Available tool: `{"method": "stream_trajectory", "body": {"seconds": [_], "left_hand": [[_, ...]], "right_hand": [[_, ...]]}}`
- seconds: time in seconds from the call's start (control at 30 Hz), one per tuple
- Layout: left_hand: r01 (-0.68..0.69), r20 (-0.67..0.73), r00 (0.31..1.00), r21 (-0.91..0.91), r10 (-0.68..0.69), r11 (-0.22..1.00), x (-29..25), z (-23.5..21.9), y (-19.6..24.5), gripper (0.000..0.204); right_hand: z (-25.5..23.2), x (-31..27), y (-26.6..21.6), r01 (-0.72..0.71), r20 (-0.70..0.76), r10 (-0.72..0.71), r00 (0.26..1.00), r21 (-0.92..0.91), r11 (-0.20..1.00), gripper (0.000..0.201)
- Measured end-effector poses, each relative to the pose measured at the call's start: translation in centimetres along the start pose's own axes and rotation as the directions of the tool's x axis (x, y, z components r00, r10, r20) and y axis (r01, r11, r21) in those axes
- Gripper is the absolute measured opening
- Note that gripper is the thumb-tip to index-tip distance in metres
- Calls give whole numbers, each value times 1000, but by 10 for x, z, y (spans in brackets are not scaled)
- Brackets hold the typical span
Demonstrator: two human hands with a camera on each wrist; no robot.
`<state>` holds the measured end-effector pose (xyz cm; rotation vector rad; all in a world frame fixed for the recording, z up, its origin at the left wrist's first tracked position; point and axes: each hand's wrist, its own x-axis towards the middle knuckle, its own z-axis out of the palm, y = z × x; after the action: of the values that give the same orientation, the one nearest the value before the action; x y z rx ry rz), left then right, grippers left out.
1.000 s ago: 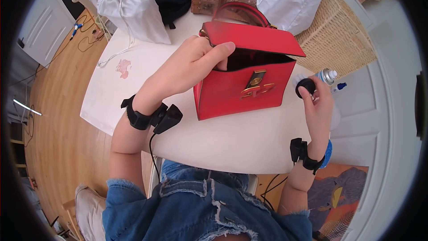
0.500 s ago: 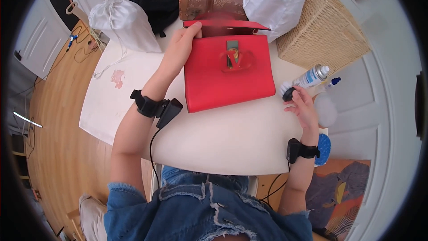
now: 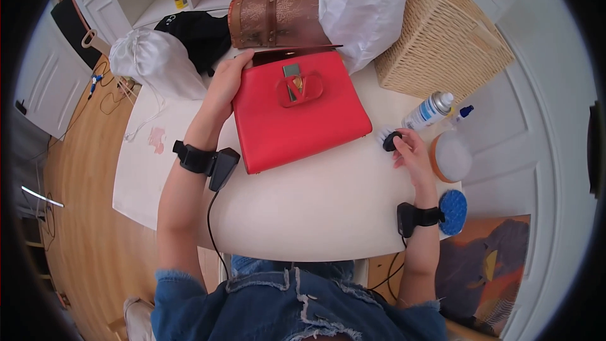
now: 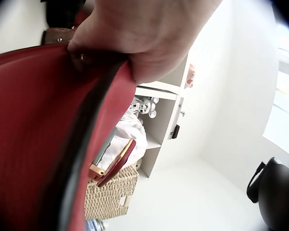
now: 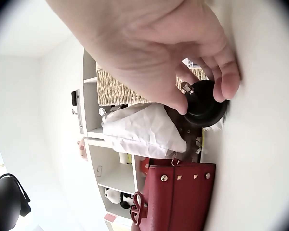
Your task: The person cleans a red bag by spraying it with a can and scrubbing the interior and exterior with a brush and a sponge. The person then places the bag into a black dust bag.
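Note:
A red handbag [image 3: 303, 117] with a V-shaped clasp [image 3: 299, 89] leans back on the white table, its front face turned up and its flap folded back behind the top edge. My left hand [image 3: 226, 85] grips the bag by its upper left corner; in the left wrist view the fingers go over the edge and are partly hidden. My right hand [image 3: 413, 156] holds a small black round-backed brush [image 5: 205, 103] between thumb and fingers, low over the table, to the right of the bag. White bristles [image 3: 383, 134] point toward the bag. Metal studs [image 5: 179, 177] show on the bag's underside.
Right of the brush stand a spray can [image 3: 428, 110], a round tub with a whitish top [image 3: 452, 156] and a blue scrubbing pad [image 3: 452, 211]. Behind are a wicker basket [image 3: 435, 44], a brown trunk-like case [image 3: 278, 12], white cloth bags [image 3: 151, 60] and a black cloth bag [image 3: 199, 38].
The bag has tipped back and its flap has swung behind it, the left hand moving from its opening to its upper corner. The right hand has moved left and down with the brush.

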<state>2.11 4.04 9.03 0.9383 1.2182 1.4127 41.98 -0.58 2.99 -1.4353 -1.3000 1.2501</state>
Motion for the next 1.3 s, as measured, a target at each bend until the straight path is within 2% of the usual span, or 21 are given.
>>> {"method": "stream_trajectory", "body": {"seconds": [0.07,0.2,0.27,0.3,0.37,0.4,0.5,0.53,0.6,0.67,0.8,0.83,0.87,0.9,0.93,0.97,1.03,1.2,1.27,1.3], "left_hand": [[-18,74,997,128,9,992,-3,-2,7,42],[-77,96,994,183,60,980,-2,-5,5,42],[-83,11,997,114,82,990,3,-3,-6,39],[-85,22,996,117,83,989,5,-2,-9,39],[-48,-87,995,56,53,997,-1,7,-7,35],[-50,-74,996,59,55,997,1,4,-11,35],[-72,99,993,143,58,987,18,-23,-35,27],[-75,113,992,144,59,987,20,-29,-37,27],[-97,285,957,130,56,987,19,-36,-41,21],[-90,285,957,82,64,992,13,-33,-43,17],[-83,173,982,33,76,996,11,-30,-49,13],[-71,168,983,-3,71,997,16,-35,-56,12],[-113,236,966,3,109,994,23,-43,-62,13],[-113,196,974,-19,115,993,21,-40,-64,13],[-115,152,981,-38,120,993,19,-38,-63,14],[-109,176,978,-41,115,993,19,-36,-63,14],[-101,131,986,-17,102,995,17,-34,-61,14],[-86,158,984,-5,85,996,18,-36,-61,16],[-96,185,978,-6,96,995,17,-35,-59,17],[-85,161,984,7,83,996,13,-30,-54,18]], "right_hand": [[1,-1,0,25,-1,-25,1000,-26,999,31],[0,-2,3,33,-17,-33,999,-35,999,31],[0,-2,4,43,-23,-44,999,-47,998,31],[0,-3,4,43,-32,-45,998,-42,998,31],[0,-4,3,49,-27,-51,998,-50,998,31],[0,-5,4,50,-39,-52,998,-45,998,31],[2,-6,4,75,-69,-78,995,-54,996,31],[3,-7,2,73,-74,-78,994,-66,995,32],[3,-10,-1,69,-90,-76,993,-78,995,32],[4,-13,-3,67,-125,-91,988,-183,981,34],[-2,-13,5,76,-181,-130,975,-276,958,38],[-2,-13,7,111,-167,-176,970,-340,934,40],[-2,-15,8,142,-151,-218,964,-401,905,42],[-1,-20,6,121,-185,-211,960,-405,906,42],[2,-24,1,175,-155,-283,947,-490,854,43],[4,-29,-4,228,-112,-349,930,-568,791,43],[8,-43,-14,220,-108,-351,930,-603,767,43],[7,-100,-52,230,-70,-356,932,-645,728,43],[-6,-121,-54,118,-156,-269,950,-620,776,46],[-17,-128,-50,120,-152,-269,951,-621,775,46]]}}
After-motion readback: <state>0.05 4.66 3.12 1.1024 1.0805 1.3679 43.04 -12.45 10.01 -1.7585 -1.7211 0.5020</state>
